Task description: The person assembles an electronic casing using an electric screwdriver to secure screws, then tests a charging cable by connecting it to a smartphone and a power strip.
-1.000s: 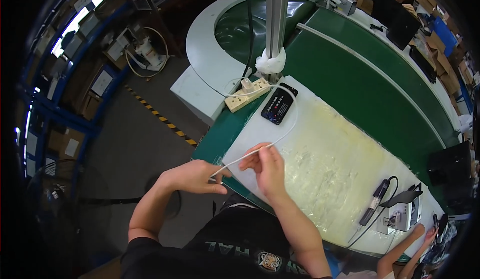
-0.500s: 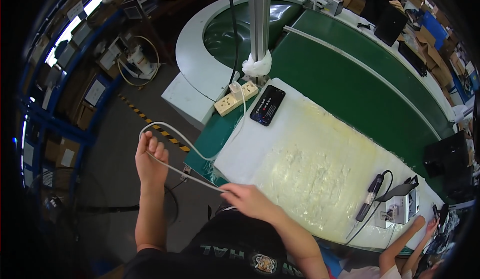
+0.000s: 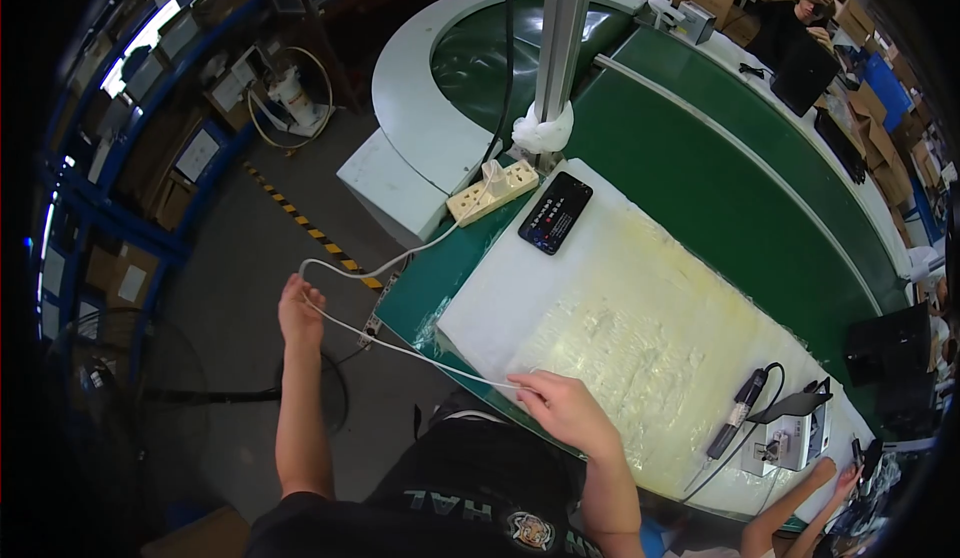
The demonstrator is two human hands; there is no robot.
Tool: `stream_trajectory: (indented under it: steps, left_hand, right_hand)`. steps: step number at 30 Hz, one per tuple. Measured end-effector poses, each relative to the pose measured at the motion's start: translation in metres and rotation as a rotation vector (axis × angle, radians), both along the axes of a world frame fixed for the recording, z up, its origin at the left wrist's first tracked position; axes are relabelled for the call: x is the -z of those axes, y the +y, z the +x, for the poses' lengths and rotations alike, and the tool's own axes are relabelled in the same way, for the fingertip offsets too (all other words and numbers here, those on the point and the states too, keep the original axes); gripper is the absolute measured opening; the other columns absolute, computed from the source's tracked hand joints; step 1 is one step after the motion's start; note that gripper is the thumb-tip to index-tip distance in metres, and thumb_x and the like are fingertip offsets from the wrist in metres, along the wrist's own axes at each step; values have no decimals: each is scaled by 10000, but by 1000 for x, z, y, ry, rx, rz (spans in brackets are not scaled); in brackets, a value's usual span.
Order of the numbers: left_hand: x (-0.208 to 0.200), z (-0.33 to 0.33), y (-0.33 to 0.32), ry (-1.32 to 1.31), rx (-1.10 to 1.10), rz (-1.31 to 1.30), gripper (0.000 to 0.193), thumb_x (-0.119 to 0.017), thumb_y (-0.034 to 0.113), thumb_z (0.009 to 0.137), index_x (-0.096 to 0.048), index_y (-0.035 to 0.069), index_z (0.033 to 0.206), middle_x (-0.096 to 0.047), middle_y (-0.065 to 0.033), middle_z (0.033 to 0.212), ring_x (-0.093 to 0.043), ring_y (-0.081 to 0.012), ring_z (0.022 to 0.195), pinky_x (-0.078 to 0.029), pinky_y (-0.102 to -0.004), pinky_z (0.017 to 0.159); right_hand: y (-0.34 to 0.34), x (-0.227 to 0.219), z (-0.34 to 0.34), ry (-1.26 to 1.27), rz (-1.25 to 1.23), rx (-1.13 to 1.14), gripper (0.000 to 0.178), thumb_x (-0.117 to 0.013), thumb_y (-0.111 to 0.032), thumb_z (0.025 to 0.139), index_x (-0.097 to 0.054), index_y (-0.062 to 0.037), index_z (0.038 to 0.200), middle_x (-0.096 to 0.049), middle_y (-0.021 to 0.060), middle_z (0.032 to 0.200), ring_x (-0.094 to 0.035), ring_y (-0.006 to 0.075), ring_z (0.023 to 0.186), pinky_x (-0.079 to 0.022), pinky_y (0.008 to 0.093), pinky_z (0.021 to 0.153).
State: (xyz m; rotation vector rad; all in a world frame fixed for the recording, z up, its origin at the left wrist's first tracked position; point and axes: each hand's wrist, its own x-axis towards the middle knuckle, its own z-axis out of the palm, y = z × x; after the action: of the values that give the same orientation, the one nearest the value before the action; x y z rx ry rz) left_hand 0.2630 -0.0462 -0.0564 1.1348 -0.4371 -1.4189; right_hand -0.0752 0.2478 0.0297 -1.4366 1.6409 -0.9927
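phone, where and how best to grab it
Likely by its long edges at mid-length, from above and the near right: the phone lies flat, face up, narrow across, with bare pad there, while the strip sits close on its left.

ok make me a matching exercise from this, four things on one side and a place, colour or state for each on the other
1. left hand
2. phone
3. power strip
4. floor marking

A. yellow and black stripes
B. cream, with a plug in it
C. at the bend of the white cable
D. lying on the white pad

Pairs: 1-C, 2-D, 3-B, 4-A
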Motion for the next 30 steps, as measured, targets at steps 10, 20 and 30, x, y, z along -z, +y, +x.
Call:
stream_trajectory:
  steps: [10,20,30]
  left_hand:
    - [80,-22,21,-736,555,233,206,-512,156,962,-586,22,1100,-657,-78,820,-691,-203,733,-514,-275,580]
    - [147,-6,-37,-1129,991,220,271,-611,184,879,-671,0,1068,-675,-106,816,-679,-283,781,-527,-380,669]
    - [-48,-107,63,-881,512,-599,221,-510,49,955,-617,-24,1134,-669,-118,1011,-647,-203,894,-506,-302,788]
  right_hand:
    - [-31,55,22,-944,70,196,132,-603,-37,945,-647,40,1042,-692,97,931,-671,138,817,-531,247,724]
    - [-84,71,86,-692,176,72,243,-619,-116,954,-630,46,1134,-694,87,940,-669,125,835,-539,263,759]
    - [-138,55,96,-1012,-15,200,196,-604,-67,965,-622,17,1141,-701,78,968,-680,142,914,-534,251,818]
